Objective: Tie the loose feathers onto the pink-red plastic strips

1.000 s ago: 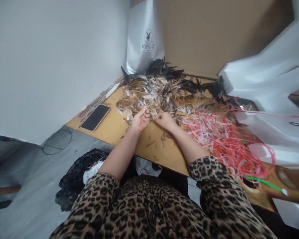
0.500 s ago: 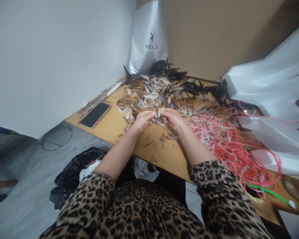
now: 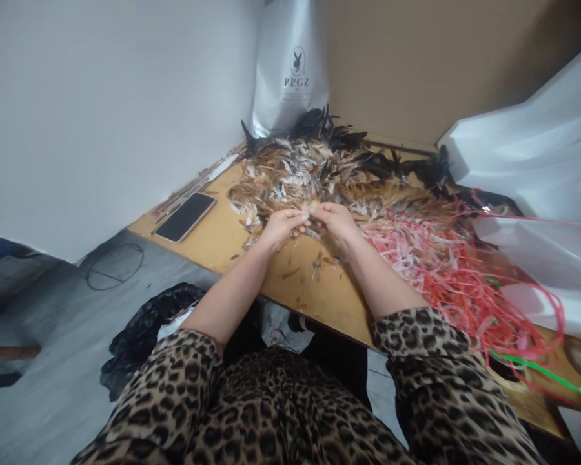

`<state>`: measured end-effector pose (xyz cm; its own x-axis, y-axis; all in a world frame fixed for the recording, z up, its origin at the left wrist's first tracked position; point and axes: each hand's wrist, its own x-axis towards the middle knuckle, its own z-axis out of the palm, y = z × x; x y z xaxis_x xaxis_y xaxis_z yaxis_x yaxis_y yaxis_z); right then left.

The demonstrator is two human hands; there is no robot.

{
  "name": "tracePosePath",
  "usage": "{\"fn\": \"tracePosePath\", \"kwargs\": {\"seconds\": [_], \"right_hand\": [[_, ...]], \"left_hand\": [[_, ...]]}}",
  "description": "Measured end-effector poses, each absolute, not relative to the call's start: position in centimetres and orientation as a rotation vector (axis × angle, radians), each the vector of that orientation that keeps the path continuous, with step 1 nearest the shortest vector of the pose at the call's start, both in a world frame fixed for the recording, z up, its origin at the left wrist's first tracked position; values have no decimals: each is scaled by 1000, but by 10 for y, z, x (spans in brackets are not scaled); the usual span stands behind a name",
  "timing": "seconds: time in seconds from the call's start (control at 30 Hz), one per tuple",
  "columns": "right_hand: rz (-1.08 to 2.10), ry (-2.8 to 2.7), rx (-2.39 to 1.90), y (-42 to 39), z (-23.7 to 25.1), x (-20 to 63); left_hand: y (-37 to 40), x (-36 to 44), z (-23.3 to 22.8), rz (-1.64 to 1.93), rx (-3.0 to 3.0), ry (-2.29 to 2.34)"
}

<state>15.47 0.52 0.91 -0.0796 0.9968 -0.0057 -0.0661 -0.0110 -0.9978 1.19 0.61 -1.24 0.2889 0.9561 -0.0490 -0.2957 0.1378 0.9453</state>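
Note:
My left hand [image 3: 285,227] and my right hand [image 3: 337,223] meet over the wooden table, fingertips almost touching. Both are closed in a pinch on a small pale feather [image 3: 312,208], which is partly covered by the fingers. Just beyond them spreads a large heap of feathers [image 3: 290,169], brown and whitish in front with black ones at the back. A tangle of red and pink ribbon-like strips [image 3: 445,278] lies to the right of my right forearm. Loose feather bits [image 3: 317,263] are scattered on the table below my hands.
A phone [image 3: 186,217] lies at the table's [image 3: 223,248] left side. Behind the heap stands a silvery printed bag [image 3: 293,97]. White sheeting [image 3: 527,142] rises at the right, near a green strip [image 3: 537,368]. A black plastic bag [image 3: 145,329] sits on the floor.
The fingertips have drawn slightly closer together around the feather, and a dark bit between them no longer shows. The head view has shifted slightly; the heap looks unchanged.

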Motion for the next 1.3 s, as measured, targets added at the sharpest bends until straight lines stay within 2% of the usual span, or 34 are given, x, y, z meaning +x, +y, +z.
{"fn": "tracePosePath", "kwargs": {"seconds": [0.77, 1.07, 1.3], "right_hand": [[1126, -1444, -1219, 6, 12, 162], [783, -2052, -1629, 10, 14, 183], [733, -2179, -1661, 4, 10, 172]], "left_hand": [[6, 11, -13, 1043, 965, 801], [11, 9, -13, 1183, 857, 817], [11, 9, -13, 1182, 842, 804]]}}
